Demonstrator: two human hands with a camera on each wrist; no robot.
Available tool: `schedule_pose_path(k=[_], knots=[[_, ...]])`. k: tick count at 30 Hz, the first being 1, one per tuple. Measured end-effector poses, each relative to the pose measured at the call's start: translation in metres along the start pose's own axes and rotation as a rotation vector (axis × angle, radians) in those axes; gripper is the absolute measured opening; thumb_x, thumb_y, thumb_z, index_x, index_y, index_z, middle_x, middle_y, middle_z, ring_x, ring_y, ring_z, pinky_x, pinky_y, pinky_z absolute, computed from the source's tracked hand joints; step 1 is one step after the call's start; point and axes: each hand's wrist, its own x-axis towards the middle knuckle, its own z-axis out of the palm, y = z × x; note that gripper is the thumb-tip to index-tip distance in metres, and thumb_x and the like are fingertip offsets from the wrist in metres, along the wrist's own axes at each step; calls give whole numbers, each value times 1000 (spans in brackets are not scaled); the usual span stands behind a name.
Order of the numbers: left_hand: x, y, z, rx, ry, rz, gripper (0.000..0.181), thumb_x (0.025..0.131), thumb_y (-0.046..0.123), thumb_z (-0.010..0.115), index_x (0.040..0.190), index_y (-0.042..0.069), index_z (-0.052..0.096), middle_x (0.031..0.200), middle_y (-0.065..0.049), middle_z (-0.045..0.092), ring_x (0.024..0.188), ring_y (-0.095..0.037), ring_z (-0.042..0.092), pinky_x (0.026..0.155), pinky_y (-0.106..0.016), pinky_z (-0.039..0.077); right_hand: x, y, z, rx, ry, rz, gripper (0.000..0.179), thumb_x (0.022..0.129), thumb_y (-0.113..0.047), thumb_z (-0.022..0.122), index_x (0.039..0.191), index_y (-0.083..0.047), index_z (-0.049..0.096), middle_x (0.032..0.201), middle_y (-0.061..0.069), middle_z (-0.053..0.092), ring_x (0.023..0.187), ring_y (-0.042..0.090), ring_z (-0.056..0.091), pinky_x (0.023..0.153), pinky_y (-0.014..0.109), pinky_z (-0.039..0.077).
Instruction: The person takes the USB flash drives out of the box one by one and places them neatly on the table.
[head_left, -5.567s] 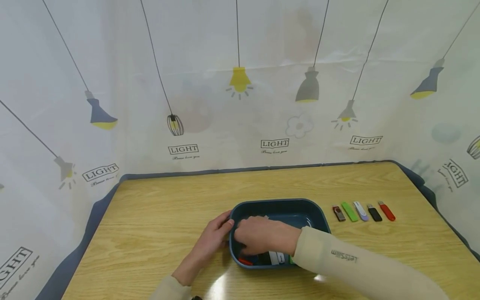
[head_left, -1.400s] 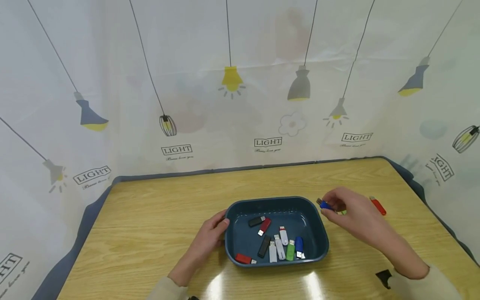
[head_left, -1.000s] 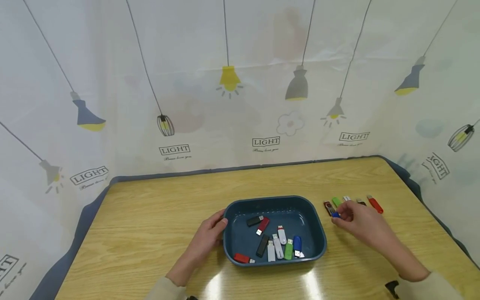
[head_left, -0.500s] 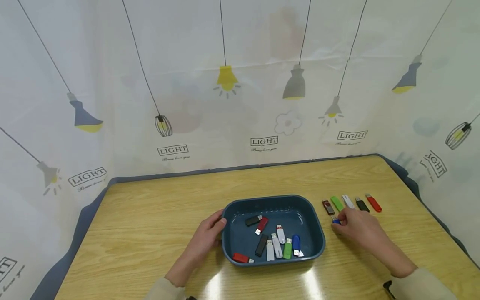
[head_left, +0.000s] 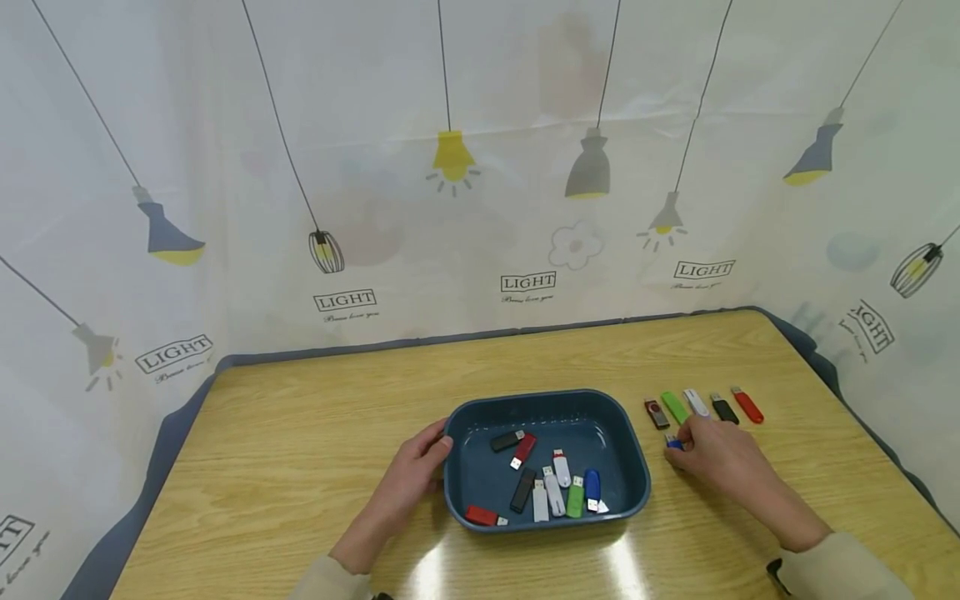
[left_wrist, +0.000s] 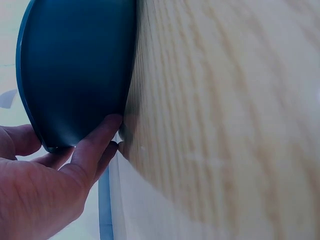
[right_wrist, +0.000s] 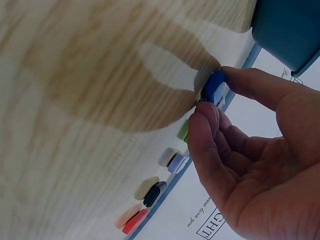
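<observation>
My right hand (head_left: pixel 723 454) pinches a blue USB stick (right_wrist: pixel 214 85) between thumb and fingertips, low at the wooden table. Just behind it lies a row of USB sticks: a dark red swivel one (head_left: pixel 656 413), a green one (head_left: pixel 674 407), a white-and-lilac one (head_left: pixel 697 402), a black one (head_left: pixel 724 408) and a red one (head_left: pixel 747 405). My left hand (head_left: pixel 408 471) holds the left end of a dark blue tray (head_left: pixel 547 398), thumb at the rim and fingers along the outer wall in the left wrist view.
Inside the tray lie several more USB sticks, among them a red one (head_left: pixel 482 516), a dark red one (head_left: pixel 523 450), a green one (head_left: pixel 575 498) and a blue one (head_left: pixel 592 490). A lamp-print curtain (head_left: pixel 420 183) hangs behind the wooden table (head_left: pixel 315 425).
My right hand was inside the tray, then came out rightward with the blue USB stick and lowered it to the table in front of the dark red one. The left hand stayed at the tray.
</observation>
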Motion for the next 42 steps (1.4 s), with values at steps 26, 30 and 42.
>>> schedule_pose_path(k=[26,30,42], knots=[[2,-1,-2,7,-24,16,50,112,20,44,157,-2,39,155,-25,46,132,-39,52,94,-49,57,1,4,0,13,-30,-6,25,92,-26,78,86,-3,69,70,0,53,62,17,47,56,31,35],[2,-1,-1,-6,-10,5,50,111,19,45,156,-1,40,153,-24,48,129,-37,55,93,-49,58,-1,3,-7,22,-29,-6,30,95,-30,73,88,-2,68,71,0,54,61,17,48,55,31,36],[2,-1,-1,10,-7,-3,51,112,20,44,157,-1,38,155,-24,46,132,-37,53,93,-48,58,-11,-21,-55,83,169,-180,41,103,-33,65,119,5,68,106,18,73,94,35,71,75,51,58]])
